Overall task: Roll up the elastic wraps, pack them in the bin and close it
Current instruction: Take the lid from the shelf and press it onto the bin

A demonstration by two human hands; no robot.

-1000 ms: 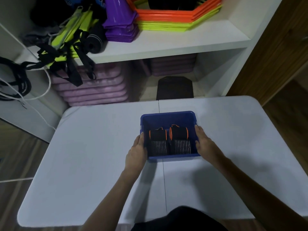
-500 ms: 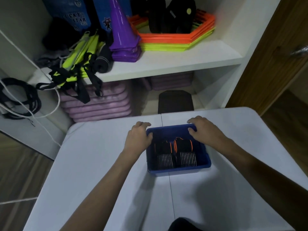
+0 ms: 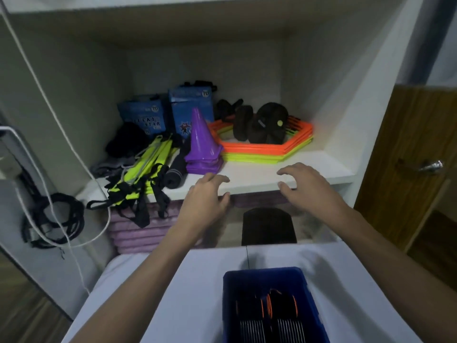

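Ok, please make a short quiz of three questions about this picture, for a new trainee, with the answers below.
1. True or false: the blue bin on the white table already has a lid on it.
2. What does the left hand hold? A) a rolled wrap B) nothing C) the purple cone
3. Fill in: the rolled elastic wraps with orange edges lie inside the ____.

Key
1. False. The bin is open on top and the wraps show inside it.
2. B. Both the left hand and the right hand are empty, fingers spread, raised before the white shelf, where the purple cone stands.
3. bin
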